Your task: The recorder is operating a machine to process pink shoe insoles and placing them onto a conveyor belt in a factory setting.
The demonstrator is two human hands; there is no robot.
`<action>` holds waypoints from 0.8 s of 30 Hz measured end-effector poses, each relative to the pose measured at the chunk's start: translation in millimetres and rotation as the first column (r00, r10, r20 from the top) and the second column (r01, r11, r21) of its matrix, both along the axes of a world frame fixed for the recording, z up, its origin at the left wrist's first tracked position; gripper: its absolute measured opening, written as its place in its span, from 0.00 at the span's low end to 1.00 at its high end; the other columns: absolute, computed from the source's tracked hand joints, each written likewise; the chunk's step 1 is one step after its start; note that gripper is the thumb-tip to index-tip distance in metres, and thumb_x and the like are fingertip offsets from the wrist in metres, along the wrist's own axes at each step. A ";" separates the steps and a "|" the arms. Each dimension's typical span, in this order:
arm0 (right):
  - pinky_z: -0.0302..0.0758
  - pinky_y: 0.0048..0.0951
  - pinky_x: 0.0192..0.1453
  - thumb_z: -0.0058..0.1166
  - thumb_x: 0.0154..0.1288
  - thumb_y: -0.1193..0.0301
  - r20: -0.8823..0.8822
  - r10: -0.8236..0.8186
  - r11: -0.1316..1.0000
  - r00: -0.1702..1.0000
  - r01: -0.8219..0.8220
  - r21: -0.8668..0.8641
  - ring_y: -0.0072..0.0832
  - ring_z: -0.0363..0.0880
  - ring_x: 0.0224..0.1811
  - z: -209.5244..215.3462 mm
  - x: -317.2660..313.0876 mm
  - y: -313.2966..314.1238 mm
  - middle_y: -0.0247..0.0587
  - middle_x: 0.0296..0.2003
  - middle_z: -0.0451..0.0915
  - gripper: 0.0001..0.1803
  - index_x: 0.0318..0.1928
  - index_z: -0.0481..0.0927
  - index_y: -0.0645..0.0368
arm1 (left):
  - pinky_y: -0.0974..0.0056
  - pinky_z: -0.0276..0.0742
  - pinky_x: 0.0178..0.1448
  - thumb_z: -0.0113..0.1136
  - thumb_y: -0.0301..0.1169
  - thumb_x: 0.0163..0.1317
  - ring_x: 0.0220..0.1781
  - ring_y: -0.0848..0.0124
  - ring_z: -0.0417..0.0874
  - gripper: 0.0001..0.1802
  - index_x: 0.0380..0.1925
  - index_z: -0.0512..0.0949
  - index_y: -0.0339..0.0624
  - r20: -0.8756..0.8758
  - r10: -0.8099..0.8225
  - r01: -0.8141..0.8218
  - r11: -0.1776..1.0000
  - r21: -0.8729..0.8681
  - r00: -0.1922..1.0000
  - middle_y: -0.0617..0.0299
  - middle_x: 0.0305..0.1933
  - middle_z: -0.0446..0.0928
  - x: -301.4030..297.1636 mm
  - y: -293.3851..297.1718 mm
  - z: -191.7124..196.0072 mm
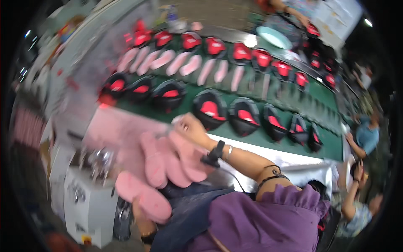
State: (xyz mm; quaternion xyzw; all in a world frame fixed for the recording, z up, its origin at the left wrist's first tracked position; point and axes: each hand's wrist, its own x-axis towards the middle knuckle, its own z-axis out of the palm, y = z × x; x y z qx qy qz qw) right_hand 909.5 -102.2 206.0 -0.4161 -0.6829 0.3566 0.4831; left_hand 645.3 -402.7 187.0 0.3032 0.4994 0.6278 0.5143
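Observation:
A pink shoe sole [145, 199] lies tilted over my left hand [140, 213] at the lower left. That hand grips it from below, its fingers mostly hidden. My right hand [189, 127] is closed, reaching over the near edge of the green belt. Whatever its curled fingers hold is blurred and too small to name. Just below it, several pink soles [168, 161] overlap on a pink-stained board [111, 130].
Black shoe uppers with red insides [210, 109] line both sides of the green conveyor belt [184, 101], with pink soles [168, 59] between them. A white machine [86, 206] stands at lower left. A pale round basin [273, 38] sits beyond. Other people [365, 130] work at right.

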 end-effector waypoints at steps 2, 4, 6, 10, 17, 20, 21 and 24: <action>0.72 0.38 0.36 0.53 0.66 0.61 0.058 0.485 0.862 0.873 -0.466 -0.200 0.41 0.77 0.33 42.2 -66.9 -71.8 0.51 0.31 0.76 0.15 0.35 0.78 0.62 | 0.53 0.71 0.63 0.48 0.37 0.69 0.58 0.59 0.75 0.22 0.58 0.70 0.35 -0.042 0.079 -0.079 0.997 0.010 0.996 0.51 0.57 0.73 -3.9 -8.1 -15.7; 0.73 0.36 0.42 0.54 0.67 0.63 0.109 0.563 0.827 0.819 -0.558 -0.076 0.42 0.76 0.36 53.7 -107.1 -122.4 0.50 0.31 0.76 0.15 0.39 0.79 0.64 | 0.61 0.74 0.60 0.54 0.34 0.68 0.53 0.64 0.79 0.18 0.52 0.76 0.32 -0.161 0.114 -0.142 0.974 -0.176 0.980 0.54 0.53 0.78 -26.5 -8.2 -50.0; 0.73 0.37 0.42 0.53 0.66 0.65 0.138 0.558 0.825 0.818 -0.565 0.012 0.43 0.78 0.36 50.9 -128.6 -147.4 0.51 0.31 0.77 0.15 0.42 0.79 0.65 | 0.64 0.76 0.57 0.56 0.32 0.68 0.53 0.67 0.79 0.19 0.53 0.75 0.29 0.158 0.376 -0.314 0.896 -0.314 0.913 0.54 0.51 0.78 6.7 26.6 24.2; 0.74 0.38 0.38 0.52 0.63 0.70 0.098 0.622 0.765 0.777 -0.577 -0.285 0.40 0.81 0.36 23.6 -142.0 -156.2 0.54 0.34 0.79 0.15 0.46 0.77 0.66 | 0.62 0.77 0.57 0.55 0.35 0.68 0.53 0.64 0.80 0.24 0.57 0.70 0.28 0.355 0.382 -0.275 0.908 -0.316 0.853 0.51 0.53 0.78 4.2 13.6 53.2; 0.77 0.35 0.43 0.59 0.56 0.70 0.036 0.613 0.737 0.789 -0.555 -0.387 0.39 0.82 0.37 -15.0 -191.3 -61.6 0.50 0.33 0.81 0.30 0.59 0.67 0.67 | 0.62 0.77 0.58 0.53 0.30 0.66 0.52 0.64 0.81 0.20 0.55 0.71 0.31 0.604 0.285 -0.156 0.954 -0.258 0.744 0.53 0.51 0.78 -3.0 -30.3 13.2; 0.78 0.37 0.42 0.59 0.56 0.70 0.112 0.620 0.761 0.776 -0.562 -0.324 0.40 0.82 0.37 -11.2 -231.5 -33.6 0.51 0.34 0.81 0.33 0.61 0.63 0.67 | 0.63 0.77 0.58 0.53 0.28 0.65 0.51 0.66 0.81 0.17 0.52 0.72 0.32 0.587 0.283 -0.138 0.950 -0.279 0.758 0.55 0.50 0.78 -0.2 -39.5 19.5; 0.78 0.38 0.42 0.58 0.56 0.70 0.145 0.610 0.782 0.779 -0.563 -0.270 0.40 0.82 0.37 -9.0 -242.5 -29.5 0.52 0.34 0.81 0.34 0.62 0.62 0.67 | 0.63 0.77 0.58 0.54 0.27 0.64 0.51 0.66 0.81 0.17 0.52 0.72 0.33 0.603 0.258 -0.124 0.959 -0.255 0.755 0.56 0.49 0.78 3.6 -37.0 34.1; 0.78 0.40 0.42 0.58 0.57 0.71 0.230 0.553 0.810 0.801 -0.453 -0.372 0.42 0.83 0.37 10.7 -257.1 -26.3 0.53 0.33 0.81 0.33 0.62 0.62 0.65 | 0.63 0.76 0.58 0.55 0.26 0.63 0.51 0.67 0.81 0.18 0.53 0.72 0.33 0.598 0.254 -0.141 0.963 -0.230 0.760 0.57 0.49 0.78 4.0 -41.2 32.3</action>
